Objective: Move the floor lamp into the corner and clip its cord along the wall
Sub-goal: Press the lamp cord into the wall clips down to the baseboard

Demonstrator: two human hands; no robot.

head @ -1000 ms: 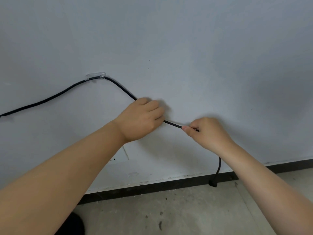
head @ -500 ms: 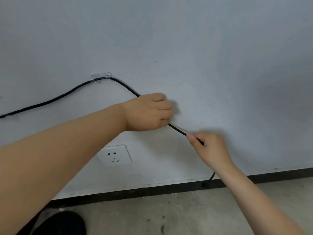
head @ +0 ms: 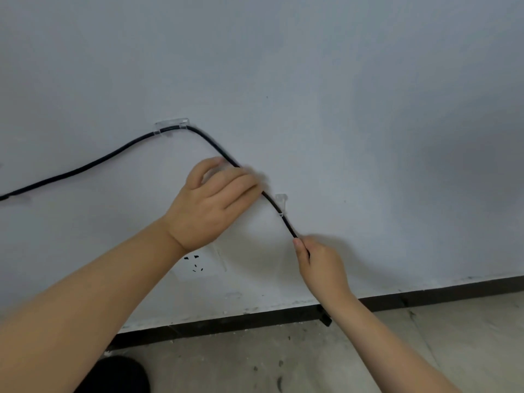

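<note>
Against the grey wall (head: 340, 80), the black cord (head: 93, 163) ran through a clear clip (head: 171, 125), then sloped down past a second clear clip (head: 281, 204). Up-cord from the right hand (head: 320, 265), the left hand (head: 209, 205) lay over the cord, fingers loosely spread, not closed on it. The right-hand grip was pinched shut on the cord just below the second clip. A wall socket (head: 195, 263) sat beneath the left wrist.

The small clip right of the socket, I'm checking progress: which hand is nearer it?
Left. The left hand sits just left of the small clip; the right hand grips the cord lower down.
</note>
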